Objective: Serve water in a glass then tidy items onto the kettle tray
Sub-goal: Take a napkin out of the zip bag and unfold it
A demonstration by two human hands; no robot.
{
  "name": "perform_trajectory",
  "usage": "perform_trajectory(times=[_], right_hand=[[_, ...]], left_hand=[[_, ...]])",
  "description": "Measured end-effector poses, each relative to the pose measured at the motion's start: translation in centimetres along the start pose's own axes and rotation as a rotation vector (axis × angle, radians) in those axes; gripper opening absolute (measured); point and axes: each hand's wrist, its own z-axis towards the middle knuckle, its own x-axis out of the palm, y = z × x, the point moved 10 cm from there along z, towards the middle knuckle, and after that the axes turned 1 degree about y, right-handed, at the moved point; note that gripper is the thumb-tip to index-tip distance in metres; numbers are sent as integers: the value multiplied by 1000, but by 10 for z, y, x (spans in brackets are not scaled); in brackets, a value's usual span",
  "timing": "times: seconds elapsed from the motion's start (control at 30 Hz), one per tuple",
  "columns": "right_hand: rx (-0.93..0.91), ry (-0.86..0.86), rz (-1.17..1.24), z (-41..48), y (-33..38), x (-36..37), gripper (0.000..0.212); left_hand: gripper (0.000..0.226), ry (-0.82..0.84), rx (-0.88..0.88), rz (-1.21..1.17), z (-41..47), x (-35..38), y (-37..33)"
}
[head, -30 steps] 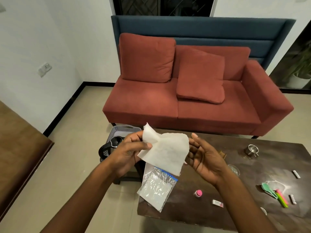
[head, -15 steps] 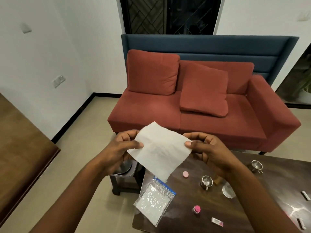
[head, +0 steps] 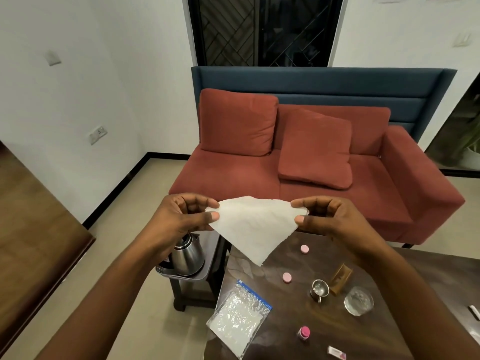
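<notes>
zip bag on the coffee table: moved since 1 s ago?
No. The zip bag still overhangs the coffee table's left edge near the front corner, same as before. Its shift in frame is head-camera motion.

The left hand (head: 179, 222) and right hand (head: 335, 219) are bare, with short-cut thumbnails. The left forearm (head: 104, 294) and right forearm (head: 415, 294) are likewise bare, uncovered throughout.

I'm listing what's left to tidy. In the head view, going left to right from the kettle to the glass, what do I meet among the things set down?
kettle → zip bag → metal cup → glass
</notes>
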Motion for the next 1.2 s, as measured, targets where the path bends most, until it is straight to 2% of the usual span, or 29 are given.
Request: perform_trajectory(times=[0.07,0.17,0.43,0.63,0.8,0.87,0.97,1.2], right_hand=[[-26,-15,-48,-3,8,-3,37],[-54,-32,-92,-7,17,-3,32],[-108,-128,-315,-13,44,-5,12],[-113,-131,-307,-15,51,-11,7],[-95,-49,-110,-16,46,-12,12],[-62,-18,30,-17,42,-9,19],[-5,2,235,-18,37,-7,18],[42,-136,289,-19,26,-27,27]], left_hand=[[44,36,4,29,0,2,-2],[45,21,57,44,-2,1,-9],[32,-10,90,119,-9,2,-28],[23,25,140,196,-10,6,-41],[10,102,50,-62,-7,19,-31],[7,137,-1,-186,-6,28,-26],[9,154,-61,-300,-4,40,-18],[13,58,-94,-344,1,56,-9]])
